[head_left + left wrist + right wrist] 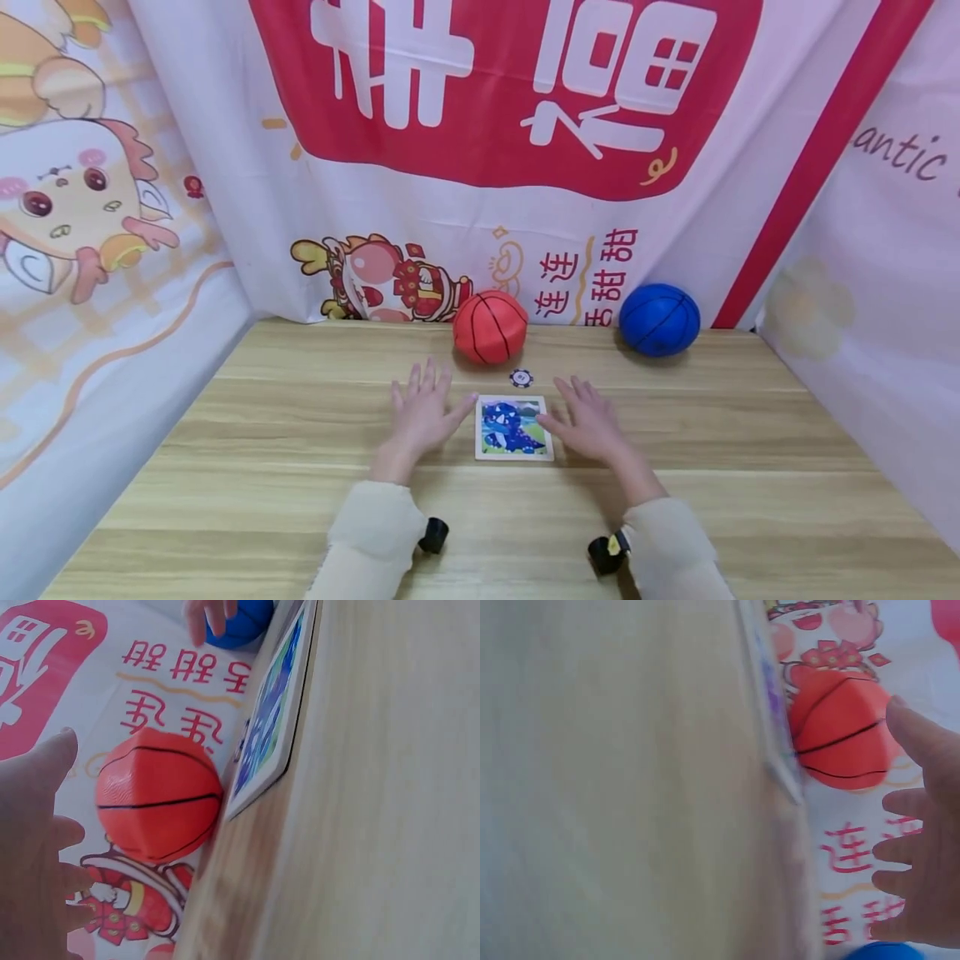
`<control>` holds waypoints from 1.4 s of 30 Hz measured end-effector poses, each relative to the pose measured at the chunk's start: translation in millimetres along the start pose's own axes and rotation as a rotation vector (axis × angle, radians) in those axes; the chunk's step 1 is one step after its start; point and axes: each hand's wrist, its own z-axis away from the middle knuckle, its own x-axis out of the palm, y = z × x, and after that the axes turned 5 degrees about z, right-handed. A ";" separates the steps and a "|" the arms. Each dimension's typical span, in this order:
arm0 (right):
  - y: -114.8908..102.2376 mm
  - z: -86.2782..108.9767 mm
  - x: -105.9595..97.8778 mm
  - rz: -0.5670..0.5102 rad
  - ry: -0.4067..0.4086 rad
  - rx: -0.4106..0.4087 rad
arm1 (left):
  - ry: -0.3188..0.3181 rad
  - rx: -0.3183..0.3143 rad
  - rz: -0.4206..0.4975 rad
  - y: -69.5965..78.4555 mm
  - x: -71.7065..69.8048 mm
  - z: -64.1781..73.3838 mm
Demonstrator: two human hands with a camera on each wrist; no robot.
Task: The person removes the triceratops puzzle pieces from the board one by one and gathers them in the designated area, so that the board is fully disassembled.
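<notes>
A square picture puzzle (513, 428) with a pale frame and a blue dinosaur lies flat on the wooden table. To its left my left hand (423, 413) is spread with straight fingers and holds nothing. My right hand (589, 421) is on the other side, fingers likewise extended, its thumb near the puzzle's right edge. Just behind the puzzle is a small dark-and-white poker chip (521, 378). Beyond the chip sits a red ball (491, 327) with black lines. In the left wrist view, the puzzle (271, 712) is seen nearly edge-on, with the red ball (159, 796) beside it.
A blue ball (659, 320) rests at the back right of the table (300, 467). Printed cloth (420, 196) hangs along the back edge, with more cloth at both sides. Small black cameras (433, 536) are worn on the wrists.
</notes>
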 end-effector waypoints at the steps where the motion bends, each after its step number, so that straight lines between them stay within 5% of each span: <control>1: -0.2 -1.6 4.3 -0.026 -0.007 -0.004 | -0.008 -0.003 0.016 2.1 4.0 -0.8; 8: 2.2 -9.3 22.9 -0.192 -0.051 -0.005 | -0.042 -0.012 0.072 7.9 29.8 -0.9; 19: 11.5 -12.9 37.3 -0.173 0.007 -0.023 | -0.071 0.107 0.111 4.6 62.6 -1.9; 30: 12.5 -18.6 52.5 -0.062 0.153 -0.030 | -0.117 0.205 0.012 8.5 75.3 -1.8; 42: 10.4 -22.0 57.3 -0.085 0.166 0.024 | -0.120 0.260 -0.038 5.3 77.9 2.2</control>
